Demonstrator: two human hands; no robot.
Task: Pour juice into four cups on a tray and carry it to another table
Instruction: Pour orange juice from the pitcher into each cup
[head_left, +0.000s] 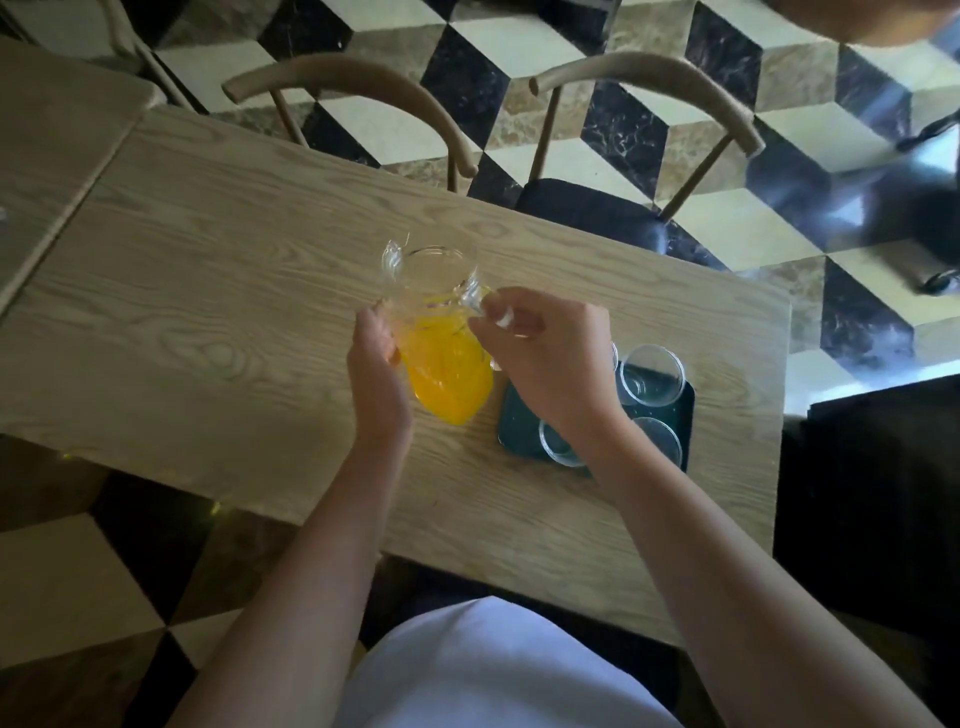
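A clear glass jug (441, 332), about half full of orange juice, stands in the middle of the wooden table (208, 312). My right hand (545, 358) is closed on the jug's handle. My left hand (376, 364) rests against the jug's left side. To the right lies a dark green tray (511, 415) with empty clear cups on it. One cup (652, 374) shows fully at the tray's far right, another (662, 439) at its near right, and a third (558, 447) peeks out under my right wrist. My right hand hides the rest of the tray.
Two wooden chairs (644, 78) stand at the table's far side, one with a black seat cushion (592, 213). A second table (52, 130) adjoins on the left. The floor has a black, white and beige cube pattern. A dark object (872, 493) stands at the right.
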